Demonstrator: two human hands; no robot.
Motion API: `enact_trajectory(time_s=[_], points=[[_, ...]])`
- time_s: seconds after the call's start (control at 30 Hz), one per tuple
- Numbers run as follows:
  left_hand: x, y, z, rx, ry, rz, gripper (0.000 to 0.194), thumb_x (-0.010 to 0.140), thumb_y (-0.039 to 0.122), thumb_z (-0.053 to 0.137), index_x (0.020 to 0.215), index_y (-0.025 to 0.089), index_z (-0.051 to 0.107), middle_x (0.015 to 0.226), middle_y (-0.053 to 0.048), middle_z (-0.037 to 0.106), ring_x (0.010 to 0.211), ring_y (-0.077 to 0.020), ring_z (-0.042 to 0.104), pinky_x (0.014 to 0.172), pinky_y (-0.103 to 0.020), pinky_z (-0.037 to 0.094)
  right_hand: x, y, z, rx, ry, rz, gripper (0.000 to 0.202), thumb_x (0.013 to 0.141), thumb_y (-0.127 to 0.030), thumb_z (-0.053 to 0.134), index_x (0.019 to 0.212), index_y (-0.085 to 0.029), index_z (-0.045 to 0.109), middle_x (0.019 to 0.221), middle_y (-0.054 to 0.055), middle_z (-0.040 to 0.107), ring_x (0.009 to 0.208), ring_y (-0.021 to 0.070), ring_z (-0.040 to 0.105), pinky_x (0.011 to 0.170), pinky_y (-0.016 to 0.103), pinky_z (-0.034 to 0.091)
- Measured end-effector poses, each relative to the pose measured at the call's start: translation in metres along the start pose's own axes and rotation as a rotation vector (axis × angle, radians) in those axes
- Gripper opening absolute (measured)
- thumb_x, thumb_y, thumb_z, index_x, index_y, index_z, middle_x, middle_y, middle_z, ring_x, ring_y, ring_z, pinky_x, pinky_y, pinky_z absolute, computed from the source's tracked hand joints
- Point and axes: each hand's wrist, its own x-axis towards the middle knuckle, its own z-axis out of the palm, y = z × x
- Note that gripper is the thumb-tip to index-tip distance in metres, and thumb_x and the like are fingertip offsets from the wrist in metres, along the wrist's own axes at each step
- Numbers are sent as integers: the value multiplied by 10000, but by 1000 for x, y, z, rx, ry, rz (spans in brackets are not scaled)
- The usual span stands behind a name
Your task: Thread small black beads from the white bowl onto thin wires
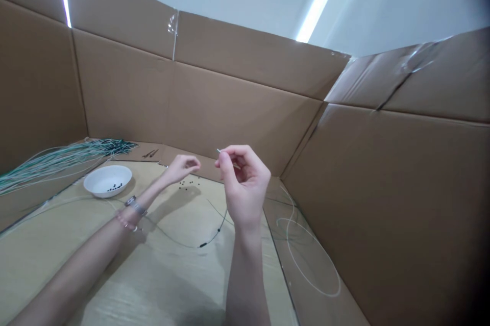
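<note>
My right hand (247, 188) is raised in the middle, thumb and fingers pinching a thin cord; its pale tip (218, 150) sticks out past the fingertips. Below that hand the cord (172, 239) drops to the table and curves left, with small black pieces (202, 245) threaded on it. To the left, my left hand (182, 168) is held above the table, thumb and forefinger pressed together. Whatever lies between those fingertips is too small to make out. Several loose black bead-like pieces (186, 183) lie on the table just beneath it.
A white bowl (92, 183) with several black pieces stands at the left. Behind it lies a bundle of green and white cords (76, 155), with small dark tools (150, 153) nearby. A pale cord loop (293, 249) rests at the right. Cardboard walls (245, 96) surround the table (153, 285).
</note>
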Motion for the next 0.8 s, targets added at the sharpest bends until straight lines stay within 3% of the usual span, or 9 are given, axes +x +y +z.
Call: enact_trajectory(time_s=[0.13,0.2,0.3,0.47,0.63,0.8], points=[[-23,63,-13,-303,217,158,308,863,436,549,936,138,565,893,-80,664,777,-135,636,702,-255,537,-7,-12,-1,-74,-3,-112,82,830,-151,558,773,-197,594,793,0,638,759,116,629,602,220,523],[-44,92,-15,-421,259,220,306,804,462,627,872,166,588,821,-41,669,703,-106,632,649,-210,540,-11,-20,-1,-55,-29,-147,101,812,-109,561,769,-197,587,851,9,649,798,123,637,619,225,548],[-69,121,-15,-737,244,310,198,735,360,740,796,189,660,727,-6,670,641,-85,634,608,-168,547,-18,-31,1,-11,-41,-169,129,792,-69,570,770,-195,583,887,10,651,783,123,649,631,238,576],[-82,133,-14,-862,187,352,68,748,266,743,785,232,696,729,15,691,648,-63,647,609,-130,553,-26,-41,3,-60,-8,-210,166,752,-26,595,763,-192,596,892,13,665,816,146,661,666,267,593],[-87,134,-18,-852,160,330,71,729,232,757,752,213,692,714,-1,692,662,-96,667,616,-168,585,-31,-44,4,-101,11,-246,207,713,4,617,776,-193,612,900,16,671,836,158,661,688,283,602],[-92,136,-20,-906,99,378,96,764,137,714,785,230,708,765,19,683,727,-66,657,675,-134,567,-33,-47,6,-127,24,-315,241,695,31,611,785,-193,612,897,22,680,815,156,665,678,275,603]])
